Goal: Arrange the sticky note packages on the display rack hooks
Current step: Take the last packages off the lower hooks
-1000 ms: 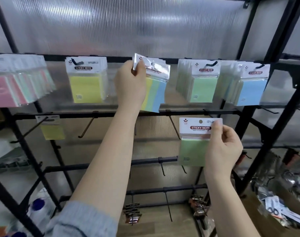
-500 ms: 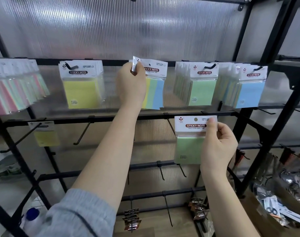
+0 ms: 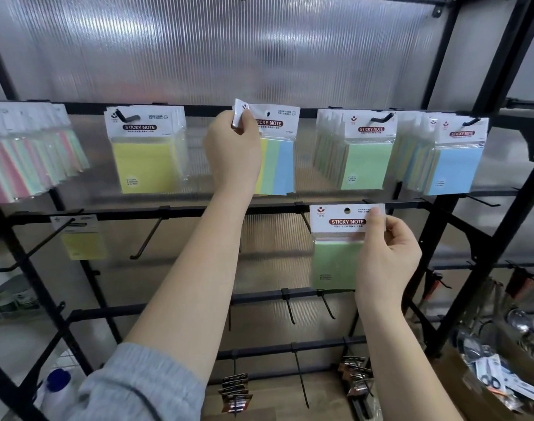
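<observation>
My left hand (image 3: 232, 147) pinches the top left corner of a multicolour sticky note package (image 3: 277, 153) hanging on the top rail's middle hook. My right hand (image 3: 387, 259) grips a green sticky note package (image 3: 335, 256) by its white header, held in front of the second rail, off any hook. On the top rail hang yellow packages (image 3: 144, 153), green packages (image 3: 363, 153) and blue packages (image 3: 454, 159). A row of pink and mixed packages (image 3: 25, 159) fills the far left. One small yellow package (image 3: 80, 238) hangs on the second rail at the left.
The black display rack (image 3: 198, 212) has bare hooks (image 3: 147, 238) on its second, third and fourth rails. Small dark packets (image 3: 235, 390) hang low down. A cardboard box (image 3: 460, 390) of goods stands at the lower right. A white bottle with blue cap (image 3: 57, 387) stands lower left.
The multicolour package has swung from tilted to hanging flat on its hook. My right hand with the green package has shifted slightly up and right.
</observation>
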`<state>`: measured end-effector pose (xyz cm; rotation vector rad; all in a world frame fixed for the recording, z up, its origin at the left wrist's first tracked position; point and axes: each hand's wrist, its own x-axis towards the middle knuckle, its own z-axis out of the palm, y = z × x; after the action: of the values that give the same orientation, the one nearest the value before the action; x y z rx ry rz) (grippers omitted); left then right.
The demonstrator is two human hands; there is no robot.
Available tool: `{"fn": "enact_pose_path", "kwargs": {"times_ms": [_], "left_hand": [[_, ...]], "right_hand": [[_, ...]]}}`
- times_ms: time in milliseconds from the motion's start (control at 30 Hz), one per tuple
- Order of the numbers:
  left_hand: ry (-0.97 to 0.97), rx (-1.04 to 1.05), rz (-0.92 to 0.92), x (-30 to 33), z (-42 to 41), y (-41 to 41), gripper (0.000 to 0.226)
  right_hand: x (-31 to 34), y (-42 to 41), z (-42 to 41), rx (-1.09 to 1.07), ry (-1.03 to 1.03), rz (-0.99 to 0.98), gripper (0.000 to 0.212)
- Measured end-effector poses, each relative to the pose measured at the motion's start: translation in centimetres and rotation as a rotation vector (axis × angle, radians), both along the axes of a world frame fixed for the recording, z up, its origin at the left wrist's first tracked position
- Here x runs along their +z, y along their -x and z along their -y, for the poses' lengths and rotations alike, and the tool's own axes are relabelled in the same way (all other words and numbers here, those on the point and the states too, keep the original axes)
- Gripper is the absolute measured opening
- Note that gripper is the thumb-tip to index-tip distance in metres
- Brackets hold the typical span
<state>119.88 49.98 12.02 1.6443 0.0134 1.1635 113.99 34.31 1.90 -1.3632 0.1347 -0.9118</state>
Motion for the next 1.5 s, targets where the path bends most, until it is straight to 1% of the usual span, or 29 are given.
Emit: {"fn": "enact_pose_path", "kwargs": {"times_ms": [167, 367, 600, 867, 933, 1033, 1100, 1233, 1333, 1400, 1500], "left_hand": [[-0.016, 0.012, -0.006, 0.7, 0.1, -0.3, 0.046], [0.01, 0.033, 0.008, -0.3, 0.0, -0.1, 0.048], [-0.058, 0.043, 0.057, 0.1, 0.0, -0.4, 0.049], [-0.058, 0.063, 0.045, -1.0, -0.1, -1.4, 0.053], [-0.079, 0.079, 0.028, -1.0, -0.2, -1.8, 0.047], [-0.123, 0.122, -0.004, -1.3, -0.1, -2.5, 0.028], [-0.116, 0.136, -0.011, -1.6, -0.1, -2.6, 0.028], [-0.067, 0.132, 0.052, -2.3, -0.2, -2.0, 0.03], [-0.068, 0.141, 0.067, -3.3, -0.4, -1.4, 0.026], [-0.059, 0.132, 0.058, -4.3, -0.6, -1.2, 0.02], [-0.019, 0.124, -0.006, -6.2, -1.1, -0.9, 0.014]], "right_hand": [[0.1, -0.5, -0.3, 0.008, 0.003, -0.003, 0.032], [0.1, -1.0, -0.5, 0.025, 0.003, 0.002, 0.033], [-0.1, -1.7, -1.0, 0.035, 0.01, 0.005, 0.034], [-0.4, -2.5, -0.8, 0.024, 0.012, 0.017, 0.034], [-0.1, -2.7, -0.6, 0.019, 0.004, 0.022, 0.034], [0.9, -3.5, -0.2, 0.007, -0.008, 0.034, 0.034], [1.9, -4.3, 0.2, 0.002, -0.014, 0.044, 0.032], [4.2, -5.9, 1.3, 0.003, -0.038, 0.066, 0.03], [6.4, -7.0, 2.1, -0.019, -0.067, 0.115, 0.03], [7.6, -7.9, 2.7, -0.03, -0.076, 0.135, 0.031], [8.7, -9.2, 3.4, -0.041, -0.102, 0.161, 0.039]]}}
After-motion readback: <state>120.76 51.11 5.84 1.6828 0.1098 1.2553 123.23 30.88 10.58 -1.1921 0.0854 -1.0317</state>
